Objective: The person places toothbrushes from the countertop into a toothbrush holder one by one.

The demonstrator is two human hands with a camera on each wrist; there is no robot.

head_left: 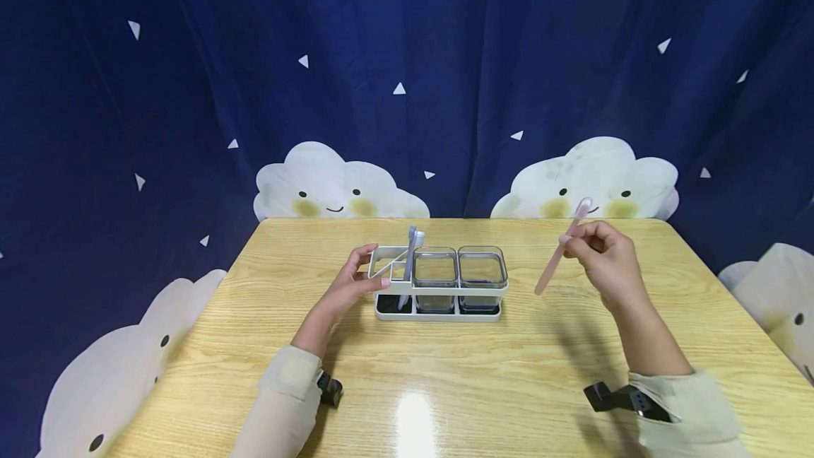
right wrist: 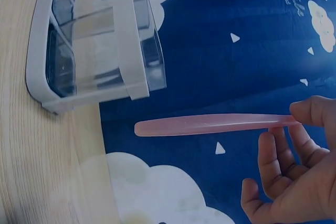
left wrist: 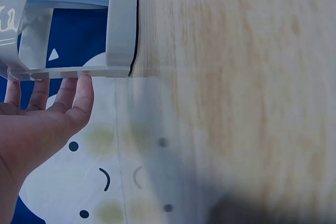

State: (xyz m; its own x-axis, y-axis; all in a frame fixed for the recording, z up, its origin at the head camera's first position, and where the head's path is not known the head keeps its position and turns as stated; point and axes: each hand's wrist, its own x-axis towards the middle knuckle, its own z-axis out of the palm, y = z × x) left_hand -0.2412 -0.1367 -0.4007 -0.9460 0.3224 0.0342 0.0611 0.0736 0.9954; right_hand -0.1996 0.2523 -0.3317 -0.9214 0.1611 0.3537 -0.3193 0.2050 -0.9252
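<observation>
My right hand (head_left: 607, 260) pinches a pink toothbrush (head_left: 552, 267) near its neck, between thumb and fingers. The brush is tilted, head up and handle end down to the left, to the right of a white toothbrush holder (head_left: 439, 317). My left hand (head_left: 350, 285) grips the holder's left end, thumb at the front and fingers at the back; in the left wrist view its fingertips (left wrist: 84, 85) touch the end bar. A greyish-purple toothbrush (head_left: 409, 260) stands in the holder's divided left section, leaning slightly. Two clear square cups (head_left: 482, 271) sit side by side in the holder's other sections.
The holder stands on a light wooden table (head_left: 420, 366). Behind the table hangs a dark blue curtain (head_left: 381, 20) with white triangles and smiling clouds. Each wrist wears a black strapped camera, such as the right wrist camera (head_left: 626, 401).
</observation>
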